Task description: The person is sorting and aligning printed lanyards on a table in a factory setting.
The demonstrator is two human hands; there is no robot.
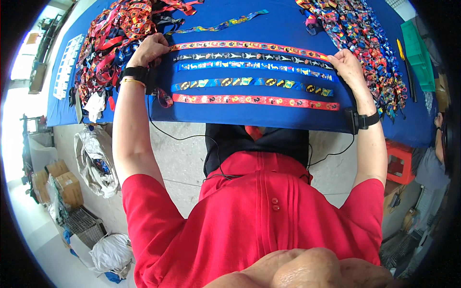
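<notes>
My left hand (150, 49) pinches the left end of a red printed lanyard strap (249, 46), and my right hand (346, 66) grips its right end, so the strap lies stretched across the blue-covered table. Below it, running roughly parallel, are a black strap with white figures (240, 57), a bright blue strap (249, 66), a blue-green strap with yellow ovals (249, 83) and, nearest the edge, a red strap (254, 100). Farther back a colourful strap (221, 24) lies slantwise. Both wrists wear black bands with thin cables.
Tangled lanyards form a left pile (115, 38) and a right pile (370, 53). A green bin (421, 57) stands at the far right, above a red stool (406, 161) by the table. On the floor at left are a white sack (85, 158) and cardboard boxes (68, 188). Another person (432, 170) is at the right edge.
</notes>
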